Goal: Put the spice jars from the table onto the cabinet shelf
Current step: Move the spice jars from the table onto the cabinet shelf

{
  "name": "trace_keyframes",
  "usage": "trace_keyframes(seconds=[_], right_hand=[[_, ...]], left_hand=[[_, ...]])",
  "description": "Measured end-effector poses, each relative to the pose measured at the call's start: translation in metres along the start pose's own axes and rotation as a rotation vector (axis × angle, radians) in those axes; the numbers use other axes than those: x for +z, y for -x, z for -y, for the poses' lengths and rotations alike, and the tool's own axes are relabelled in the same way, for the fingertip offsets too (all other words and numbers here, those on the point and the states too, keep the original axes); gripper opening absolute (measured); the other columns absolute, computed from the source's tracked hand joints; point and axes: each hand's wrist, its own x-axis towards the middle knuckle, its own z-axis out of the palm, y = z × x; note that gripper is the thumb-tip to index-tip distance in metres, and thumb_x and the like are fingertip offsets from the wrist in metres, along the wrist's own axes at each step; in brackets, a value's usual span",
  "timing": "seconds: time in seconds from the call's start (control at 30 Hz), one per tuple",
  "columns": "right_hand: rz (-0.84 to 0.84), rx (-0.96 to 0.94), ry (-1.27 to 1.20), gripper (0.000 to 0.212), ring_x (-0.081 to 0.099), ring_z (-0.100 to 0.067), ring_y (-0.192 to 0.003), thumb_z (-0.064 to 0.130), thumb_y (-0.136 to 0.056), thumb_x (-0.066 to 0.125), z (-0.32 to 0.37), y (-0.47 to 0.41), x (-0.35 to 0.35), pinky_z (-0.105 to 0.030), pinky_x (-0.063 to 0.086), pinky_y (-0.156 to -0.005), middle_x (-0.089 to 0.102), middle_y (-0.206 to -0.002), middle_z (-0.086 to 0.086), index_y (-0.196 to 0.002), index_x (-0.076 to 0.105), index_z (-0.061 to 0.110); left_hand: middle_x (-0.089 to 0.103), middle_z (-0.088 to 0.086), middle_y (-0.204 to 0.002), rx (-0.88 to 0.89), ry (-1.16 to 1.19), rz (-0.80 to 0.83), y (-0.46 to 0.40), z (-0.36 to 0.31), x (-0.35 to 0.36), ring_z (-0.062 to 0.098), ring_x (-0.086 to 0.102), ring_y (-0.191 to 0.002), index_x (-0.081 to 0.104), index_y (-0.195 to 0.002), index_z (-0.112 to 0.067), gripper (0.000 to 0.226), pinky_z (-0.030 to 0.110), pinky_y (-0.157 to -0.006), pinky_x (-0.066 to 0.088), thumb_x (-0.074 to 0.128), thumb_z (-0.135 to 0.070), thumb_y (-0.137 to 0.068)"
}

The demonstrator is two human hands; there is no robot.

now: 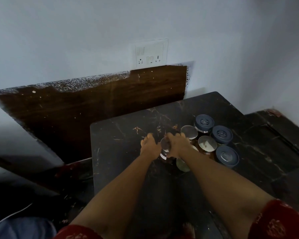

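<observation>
Nearest, both hands close round one metal-lidded jar (164, 145) at the left edge of the jar cluster on the dark table (121, 163): the left hand (149, 147) cups its left side, the right hand (177, 145) curls over its right. It stands upright, long axis vertical, lid facing up. Another jar (182, 164) sits just under the right wrist, so lifting carelessly could likely knock it over. Beyond stand the remaining jars (214, 140), packed close and touching; a nudge may topple several. No cabinet shelf is in view.
</observation>
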Motion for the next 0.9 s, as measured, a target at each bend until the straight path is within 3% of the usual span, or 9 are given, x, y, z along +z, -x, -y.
trace_keyframes(seconds=[0.13, 0.23, 0.33, 0.43, 0.53, 0.6, 0.77, 0.9], right_hand=[[-0.102, 0.002, -0.23, 0.077, 0.035, -0.033, -0.126, 0.053, -0.069, 0.076, -0.002, -0.001, -0.011, -0.044, 0.038, -0.103, 0.042, -0.132, -0.011, -0.135, 0.04, 0.038], [-0.153, 0.078, -0.523, 0.078, 0.034, -0.035, -0.13, 0.061, -0.07, 0.073, 0.009, -0.001, -0.018, -0.046, 0.038, -0.106, 0.039, -0.135, -0.013, -0.139, 0.043, 0.04], [-0.126, 0.137, -0.946, 0.083, 0.045, -0.029, -0.123, 0.066, -0.058, 0.074, 0.025, 0.003, -0.02, -0.049, 0.047, -0.1, 0.04, -0.135, -0.005, -0.133, 0.048, 0.043], [-0.146, 0.224, -1.265, 0.097, 0.054, -0.026, -0.115, 0.059, -0.053, 0.082, 0.027, 0.004, -0.017, -0.048, 0.051, -0.094, 0.047, -0.135, 0.001, -0.136, 0.035, 0.04], [-0.124, 0.322, -1.613, 0.091, 0.061, -0.025, -0.102, 0.039, -0.069, 0.082, 0.019, 0.005, -0.014, -0.039, 0.055, -0.081, 0.052, -0.128, -0.009, -0.142, 0.029, 0.025], [-0.072, 0.365, -1.771, 0.092, 0.066, -0.026, -0.1, 0.044, -0.066, 0.083, 0.013, 0.009, -0.015, -0.036, 0.057, -0.073, 0.062, -0.122, -0.01, -0.141, 0.038, 0.015], [-0.004, 0.321, -1.971, 0.054, 0.067, -0.029, -0.102, 0.052, -0.084, 0.066, 0.003, 0.019, -0.03, -0.039, 0.055, -0.085, 0.069, -0.113, -0.015, -0.119, 0.061, 0.011], [0.075, 0.308, -2.138, 0.077, 0.065, -0.037, -0.106, 0.074, -0.079, 0.053, 0.009, 0.017, -0.046, -0.047, 0.054, -0.087, 0.066, -0.118, -0.021, -0.126, 0.058, 0.014]], left_hand=[[0.058, 0.009, -0.126, -0.157, 0.16, 0.013, -0.004, 0.019, -0.001, 0.032, 0.054, -0.119, 0.047, -0.131, -0.016, 0.041, 0.043, -0.101, 0.045, 0.046, -0.034, -0.095], [0.06, 0.014, -0.127, -0.356, 0.524, 0.027, -0.007, 0.026, -0.004, 0.033, 0.057, -0.116, 0.056, -0.125, -0.007, 0.045, 0.041, -0.1, 0.047, 0.041, -0.04, -0.099], [0.063, 0.01, -0.111, -0.522, 0.932, 0.153, 0.006, 0.025, -0.012, 0.029, 0.059, -0.107, 0.058, -0.11, -0.013, 0.044, 0.044, -0.098, 0.044, 0.038, -0.049, -0.099], [0.063, 0.014, -0.116, -0.564, 1.188, 0.283, 0.014, 0.025, -0.019, 0.033, 0.059, -0.112, 0.061, -0.107, -0.015, 0.044, 0.047, -0.102, 0.046, 0.041, -0.052, -0.096], [0.066, 0.016, -0.119, -0.49, 1.249, 0.322, 0.02, 0.018, -0.02, 0.031, 0.062, -0.112, 0.062, -0.119, -0.013, 0.047, 0.041, -0.095, 0.052, 0.043, -0.048, -0.095], [0.068, 0.016, -0.117, -0.43, 1.252, 0.346, 0.026, 0.01, -0.02, 0.029, 0.065, -0.108, 0.062, -0.12, -0.012, 0.046, 0.038, -0.086, 0.055, 0.047, -0.047, -0.094], [0.067, 0.014, -0.119, -0.348, 1.233, 0.394, 0.035, -0.017, -0.026, 0.026, 0.065, -0.108, 0.061, -0.123, -0.015, 0.047, 0.034, -0.076, 0.056, 0.053, -0.048, -0.091], [0.067, 0.01, -0.12, -0.263, 1.142, 0.364, 0.038, -0.049, -0.031, 0.023, 0.063, -0.11, 0.062, -0.121, -0.018, 0.049, 0.034, -0.086, 0.052, 0.055, -0.054, -0.088]])
